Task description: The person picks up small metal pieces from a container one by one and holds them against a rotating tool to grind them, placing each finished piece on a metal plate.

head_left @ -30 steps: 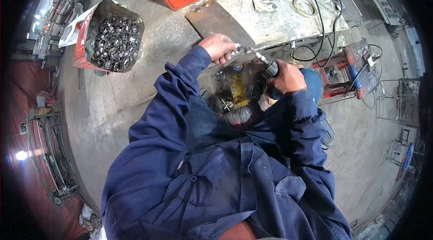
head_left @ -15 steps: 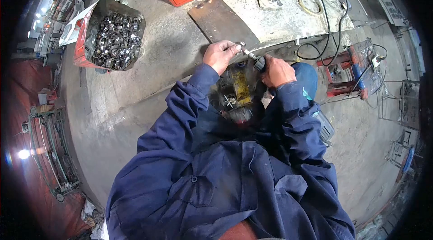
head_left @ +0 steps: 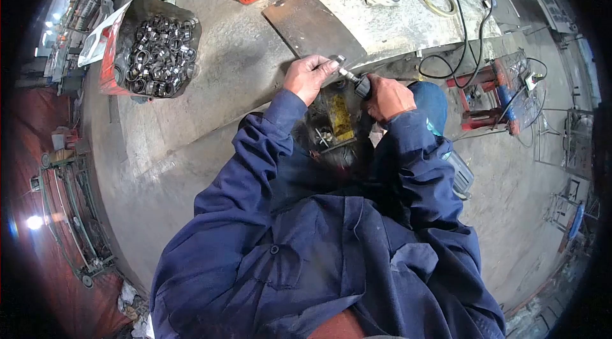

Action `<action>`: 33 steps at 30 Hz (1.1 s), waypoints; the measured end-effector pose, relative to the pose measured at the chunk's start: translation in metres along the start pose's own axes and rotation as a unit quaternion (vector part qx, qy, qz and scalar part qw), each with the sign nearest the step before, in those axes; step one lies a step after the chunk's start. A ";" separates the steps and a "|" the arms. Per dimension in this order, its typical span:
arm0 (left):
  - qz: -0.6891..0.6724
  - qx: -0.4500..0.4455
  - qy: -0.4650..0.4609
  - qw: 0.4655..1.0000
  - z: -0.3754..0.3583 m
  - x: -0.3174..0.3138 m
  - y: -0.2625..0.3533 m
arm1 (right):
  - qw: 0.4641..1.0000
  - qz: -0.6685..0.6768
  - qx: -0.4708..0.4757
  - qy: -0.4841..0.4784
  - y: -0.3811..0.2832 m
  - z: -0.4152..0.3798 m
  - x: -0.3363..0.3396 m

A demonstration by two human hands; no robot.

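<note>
Basically: pinch clamp (head_left: 336, 62) tight in left hand (head_left: 306, 77) at bench (head_left: 223, 77) edge by plate (head_left: 312, 26), keep driver (head_left: 356, 80), gripped in closed right hand (head_left: 386, 96), square on screw, turn slowly, avoid slipping onto fingers.

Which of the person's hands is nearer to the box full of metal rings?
Left. The left hand is at the bench edge, on the side toward the box of metal rings but well apart from it. The right hand, gripping a dark-handled tool, is farther away.
</note>
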State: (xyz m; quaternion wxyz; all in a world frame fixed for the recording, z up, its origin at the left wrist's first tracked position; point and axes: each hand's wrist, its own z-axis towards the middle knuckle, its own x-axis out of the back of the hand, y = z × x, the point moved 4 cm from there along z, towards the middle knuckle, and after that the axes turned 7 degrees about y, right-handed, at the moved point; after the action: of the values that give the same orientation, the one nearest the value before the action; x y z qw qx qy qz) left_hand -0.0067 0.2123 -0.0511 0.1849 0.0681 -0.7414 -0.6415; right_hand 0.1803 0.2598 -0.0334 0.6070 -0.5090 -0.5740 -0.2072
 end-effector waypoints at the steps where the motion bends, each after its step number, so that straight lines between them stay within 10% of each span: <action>1: 0.002 -0.014 0.000 1.000 0.000 0.000 0.002 | 1.000 0.003 0.019 -0.008 -0.002 -0.001 0.000; 33: 0.088 0.004 -0.003 0.996 0.008 0.005 0.014 | 1.000 0.009 0.003 -0.001 0.000 0.003 0.001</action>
State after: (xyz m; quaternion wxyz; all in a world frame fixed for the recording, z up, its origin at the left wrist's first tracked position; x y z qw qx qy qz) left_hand -0.0124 0.2207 -0.0375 0.2382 0.0014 -0.7477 -0.6198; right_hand 0.1790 0.2628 -0.0325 0.6095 -0.5126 -0.5707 -0.1998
